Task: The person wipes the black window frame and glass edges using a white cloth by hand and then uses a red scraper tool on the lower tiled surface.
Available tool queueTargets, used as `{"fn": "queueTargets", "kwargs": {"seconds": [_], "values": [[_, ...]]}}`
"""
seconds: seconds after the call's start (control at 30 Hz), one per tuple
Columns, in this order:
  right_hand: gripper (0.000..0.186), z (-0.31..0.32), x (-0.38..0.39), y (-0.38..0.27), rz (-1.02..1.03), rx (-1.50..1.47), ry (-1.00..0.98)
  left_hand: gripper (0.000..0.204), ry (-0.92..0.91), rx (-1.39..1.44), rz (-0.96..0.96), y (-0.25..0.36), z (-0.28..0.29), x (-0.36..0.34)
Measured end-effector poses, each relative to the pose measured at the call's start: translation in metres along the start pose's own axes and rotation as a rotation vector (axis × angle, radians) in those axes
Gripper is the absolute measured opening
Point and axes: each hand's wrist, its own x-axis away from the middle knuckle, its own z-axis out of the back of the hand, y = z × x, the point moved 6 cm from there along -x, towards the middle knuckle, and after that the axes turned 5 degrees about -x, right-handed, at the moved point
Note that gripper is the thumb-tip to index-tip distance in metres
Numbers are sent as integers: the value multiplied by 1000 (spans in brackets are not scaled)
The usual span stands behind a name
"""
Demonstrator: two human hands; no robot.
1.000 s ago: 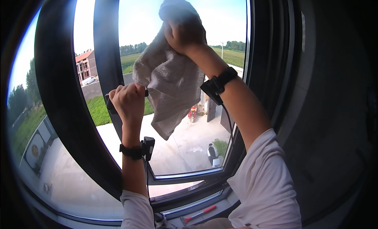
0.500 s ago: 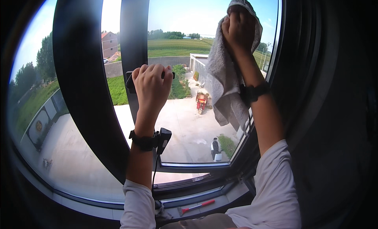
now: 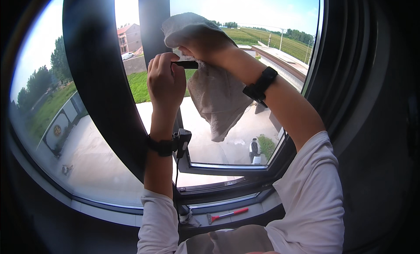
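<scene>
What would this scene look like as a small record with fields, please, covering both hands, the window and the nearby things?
Left hand: the left hand is curled around a black window handle
Right hand: the right hand holds a gray cloth, its fingers mostly hidden
Cloth: draped over the right hand, hanging down in front of the pane
Window: dark-framed sash, ajar
Sill: a red-handled tool lies on it
Outside: scooter on pale paving

Right grip (image 3: 204,45) on grey cloth (image 3: 216,96) before windowpane (image 3: 271,18) — left grip (image 3: 165,81) on black handle (image 3: 190,64)
</scene>
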Motion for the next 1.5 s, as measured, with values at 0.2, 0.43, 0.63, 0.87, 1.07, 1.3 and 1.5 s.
{"fn": "queueTargets", "kwargs": {"seconds": [0.2, 0.43, 0.63, 0.87, 1.07, 1.3, 1.5], "values": [[44, -7, 27, 5, 147, 126, -202, 10, -35, 45, 73, -1, 16, 29], [50, -39, 63, 5, 168, 154, -229, 6, -323, 104, 199, -13, 3, 92], [47, -44, 59, 10, 108, 122, -81, 7, -314, 129, 214, -16, 9, 83], [45, -106, 82, -32, 95, 20, 61, 16, -173, 126, 250, -17, 6, 89], [39, -116, 102, -36, 19, -198, -290, 32, -279, 107, 341, -23, 15, 108], [35, -113, 103, -45, -103, -133, 51, 50, -132, -87, 249, -25, 17, 120], [32, -238, 194, -96, -320, -543, -261, 60, -274, -5, 450, -35, 4, 171]]}}
